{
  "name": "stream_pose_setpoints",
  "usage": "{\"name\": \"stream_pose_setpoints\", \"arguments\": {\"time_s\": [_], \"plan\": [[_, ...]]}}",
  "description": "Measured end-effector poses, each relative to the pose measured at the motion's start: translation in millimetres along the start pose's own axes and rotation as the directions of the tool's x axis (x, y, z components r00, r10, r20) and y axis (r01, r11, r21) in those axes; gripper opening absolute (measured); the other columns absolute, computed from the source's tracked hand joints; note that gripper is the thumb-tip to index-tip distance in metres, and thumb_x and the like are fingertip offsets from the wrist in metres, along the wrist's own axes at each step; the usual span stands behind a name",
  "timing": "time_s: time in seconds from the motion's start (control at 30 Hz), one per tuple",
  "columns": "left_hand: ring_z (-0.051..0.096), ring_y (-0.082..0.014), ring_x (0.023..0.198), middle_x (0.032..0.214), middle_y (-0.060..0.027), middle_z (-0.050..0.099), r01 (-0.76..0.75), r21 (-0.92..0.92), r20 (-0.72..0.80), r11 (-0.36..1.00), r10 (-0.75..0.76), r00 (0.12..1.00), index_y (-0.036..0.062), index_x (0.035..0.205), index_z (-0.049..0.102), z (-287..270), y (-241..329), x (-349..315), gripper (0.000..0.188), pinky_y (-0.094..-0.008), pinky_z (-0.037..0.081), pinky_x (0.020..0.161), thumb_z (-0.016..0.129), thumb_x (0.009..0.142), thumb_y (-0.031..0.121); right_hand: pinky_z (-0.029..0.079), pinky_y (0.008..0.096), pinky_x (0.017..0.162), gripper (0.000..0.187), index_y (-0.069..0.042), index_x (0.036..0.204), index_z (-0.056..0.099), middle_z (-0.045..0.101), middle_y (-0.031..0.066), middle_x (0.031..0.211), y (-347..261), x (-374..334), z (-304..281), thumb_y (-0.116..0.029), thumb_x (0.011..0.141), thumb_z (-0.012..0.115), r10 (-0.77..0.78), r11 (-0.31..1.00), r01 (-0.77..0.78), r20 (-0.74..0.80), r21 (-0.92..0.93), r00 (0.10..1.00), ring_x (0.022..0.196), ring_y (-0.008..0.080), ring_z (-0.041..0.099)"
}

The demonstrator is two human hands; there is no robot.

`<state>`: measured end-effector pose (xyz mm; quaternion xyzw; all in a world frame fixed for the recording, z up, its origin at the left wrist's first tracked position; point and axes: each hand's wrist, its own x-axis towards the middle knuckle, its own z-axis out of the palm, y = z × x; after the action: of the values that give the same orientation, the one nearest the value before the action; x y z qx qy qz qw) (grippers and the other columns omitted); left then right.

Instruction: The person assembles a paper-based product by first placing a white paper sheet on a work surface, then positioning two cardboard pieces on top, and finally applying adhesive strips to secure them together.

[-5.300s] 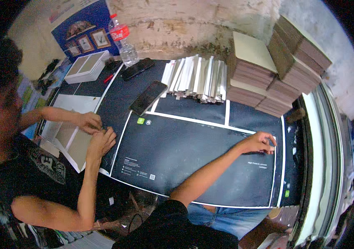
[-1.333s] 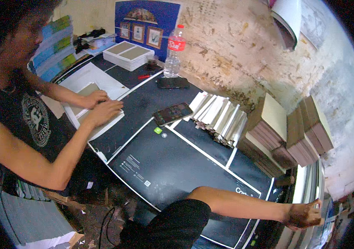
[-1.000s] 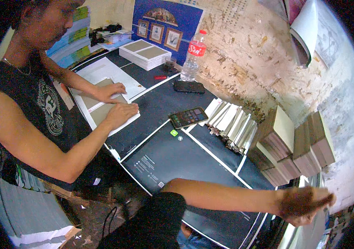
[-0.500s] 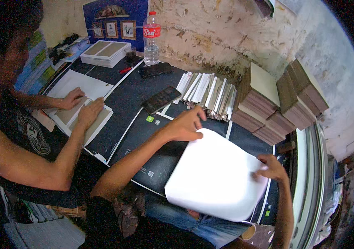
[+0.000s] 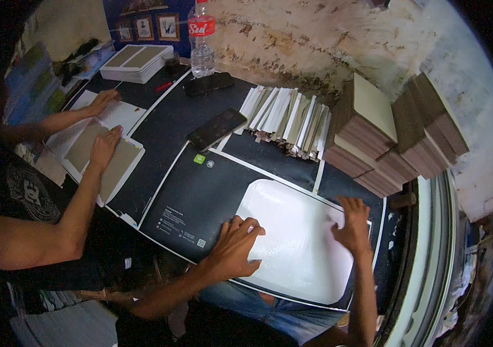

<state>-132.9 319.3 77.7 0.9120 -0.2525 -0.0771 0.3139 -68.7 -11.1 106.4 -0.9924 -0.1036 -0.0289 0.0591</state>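
A glossy white sheet with rounded corners [image 5: 293, 231] lies on the black work surface in front of me. My left hand [image 5: 238, 246] is at its left edge, the fingers bent and apart with nothing held between them. At the sheet's right edge is my right hand [image 5: 350, 225], fingers loosely curved and thumb apart. Its palm side is partly hidden, but no grip on the sheet shows.
Beyond the sheet lie a bundle of narrow strips [image 5: 287, 121] and a phone [image 5: 217, 129]. Stacks of brown board [image 5: 368, 124] stand at the back right, a water bottle [image 5: 202, 49] at the back. On the left, a co-worker's hands press a grey-brown board [image 5: 119, 165].
The white sheet, earlier raised between my hands, now lies flat. My left hand has left its far corner and come nearer along the left edge. The co-worker's hands have shifted over the board.
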Motion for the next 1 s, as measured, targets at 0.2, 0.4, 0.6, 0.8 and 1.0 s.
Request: {"name": "stream_pose_setpoints", "arguments": {"time_s": [0.2,0.4,0.6,0.8,1.0], "plan": [[0.046,-0.0372,0.124,0.141,-0.0146,0.05,-0.021,0.016,-0.039,1.0,0.022,0.999,0.0073,0.133,0.056,1.3,4.3,-4.3,0.066,-0.0528,0.036,0.101,0.08,0.077,0.032,0.014,0.0589,0.122,0.071,0.006,0.149,0.038,0.061,0.0184,0.136,-112.6,18.1,31.4,-0.02,0.088,0.061,-0.26,0.942,0.253,0.004,0.22,0.966,0.151,0.0367,0.03],[0.046,-0.0366,0.123,0.141,-0.0123,0.051,0.039,0.041,-0.069,0.998,-0.036,0.997,0.0066,0.132,0.058,6.2,1.3,-7.6,0.066,-0.0533,0.036,0.101,0.08,0.076,0.034,0.012,0.0605,0.122,0.071,0.004,0.154,0.033,0.065,0.0177,0.125,-139.8,48.4,49.6,-0.025,0.092,0.048,-0.462,0.843,0.416,0.061,0.341,0.885,0.151,0.0386,0.027],[0.046,-0.0342,0.119,0.135,-0.018,0.051,-0.037,-0.018,-0.097,0.999,0.035,0.995,-0.0007,0.129,0.057,2.9,5.5,-6.9,0.068,-0.0498,0.035,0.098,0.08,0.073,0.031,0.012,0.0618,0.121,0.071,0.0,0.154,0.037,0.058,0.0169,0.14,-122.3,54.5,43.5,-0.023,0.088,0.05,-0.377,0.915,0.362,0.059,0.179,0.924,0.152,0.0377,0.026],[0.049,-0.0356,0.122,0.132,-0.0169,0.057,-0.169,-0.061,-0.036,0.984,0.167,0.985,0.0022,0.122,0.063,6.2,-35.0,5.7,0.057,-0.0524,0.039,0.106,0.082,0.073,0.024,0.014,0.059,0.121,0.073,-0.008,0.156,0.038,0.06,0.0151,0.127,-146.6,37.0,28.9,-0.022,0.087,0.055,-0.389,0.776,0.393,-0.116,0.493,0.914,0.147,0.0423,0.028],[0.052,-0.0339,0.123,0.133,-0.0124,0.06,-0.25,-0.298,0.232,0.921,0.324,0.917,0.0076,0.119,0.068,-31.2,-77.1,31.8,0.054,-0.0505,0.032,0.114,0.083,0.067,0.012,0.019,0.0601,0.116,0.047,-0.004,0.117,0.061,0.052,0.0163,0.148,-157.1,-58.7,-25.0,-0.024,0.075,0.062,-0.575,0.755,0.498,0.065,0.425,0.816,0.145,0.0404,0.033]]}}
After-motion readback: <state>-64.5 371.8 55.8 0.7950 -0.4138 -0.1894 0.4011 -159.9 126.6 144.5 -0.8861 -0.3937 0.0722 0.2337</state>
